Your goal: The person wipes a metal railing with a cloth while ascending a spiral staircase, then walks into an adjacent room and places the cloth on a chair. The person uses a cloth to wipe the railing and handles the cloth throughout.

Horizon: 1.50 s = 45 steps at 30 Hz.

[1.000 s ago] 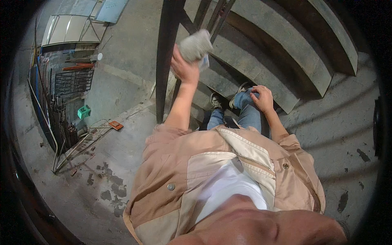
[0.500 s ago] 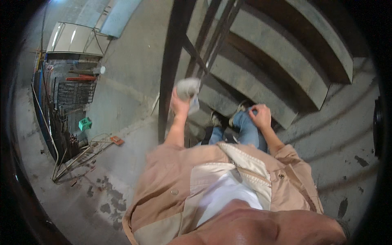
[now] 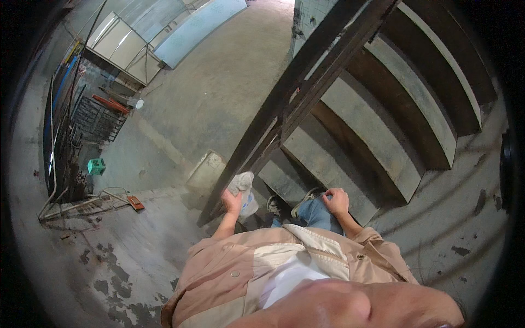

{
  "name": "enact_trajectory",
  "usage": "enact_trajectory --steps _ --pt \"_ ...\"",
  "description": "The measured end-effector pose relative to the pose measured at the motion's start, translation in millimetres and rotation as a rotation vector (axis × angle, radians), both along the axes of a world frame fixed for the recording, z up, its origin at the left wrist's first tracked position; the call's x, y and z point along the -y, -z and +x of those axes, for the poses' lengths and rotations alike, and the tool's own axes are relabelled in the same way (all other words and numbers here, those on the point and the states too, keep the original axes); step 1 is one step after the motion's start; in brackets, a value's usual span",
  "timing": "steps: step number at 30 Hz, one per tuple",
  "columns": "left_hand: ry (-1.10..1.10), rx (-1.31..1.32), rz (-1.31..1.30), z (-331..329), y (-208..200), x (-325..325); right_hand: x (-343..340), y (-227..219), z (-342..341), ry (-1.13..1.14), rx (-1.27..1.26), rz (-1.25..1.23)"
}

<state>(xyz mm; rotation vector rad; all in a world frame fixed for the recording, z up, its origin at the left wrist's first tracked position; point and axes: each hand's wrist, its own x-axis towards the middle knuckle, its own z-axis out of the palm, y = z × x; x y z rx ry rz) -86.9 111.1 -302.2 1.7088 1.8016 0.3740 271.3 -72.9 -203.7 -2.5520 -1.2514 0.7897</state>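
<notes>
Left hand (image 3: 232,203) has come lower, bunched grey-white cloth (image 3: 241,182) still gripped, beside the low end of the dark metal stair railing (image 3: 265,131), so work's probably down there now. Right hand (image 3: 337,201) just chills on the blue denim knee (image 3: 315,212), seemingly empty.

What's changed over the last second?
The left hand came closer to the body, carrying the grey cloth. The view turned too: the dark railing, near upright in the picture before, now slants up to the right. Nothing visibly let go or newly taken. Unchanged: left hand grips the cloth; right hand rests on the jeans-clad leg.
</notes>
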Motion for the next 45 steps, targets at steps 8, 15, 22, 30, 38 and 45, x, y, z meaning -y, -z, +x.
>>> enact_trajectory --steps 8,15,22,30,38,45 --pt "-0.262 0.606 0.024 97.1 -39.9 -48.1 -0.5 6.5 -7.5 -0.066 0.06 0.023" --pt "0.222 0.251 0.28 152.2 -88.2 -77.0 0.2 6.0 -11.7 -0.065 0.067 0.076" --pt "0.254 0.099 0.503 123.0 -46.1 -70.1 0.7 7.5 -22.4 -0.098 0.044 0.024" --pt "0.129 -0.046 0.198 1.4 24.0 -20.7 7.5 12.0 -37.7 -0.173 0.037 0.096" --pt "-0.203 -0.181 -0.334 -107.2 68.0 13.3 7.8 13.9 -26.4 -0.181 0.04 0.082" --pt "-0.209 0.181 0.182 -34.5 50.7 19.0 8.1 19.3 -17.7 -0.175 0.054 0.064"
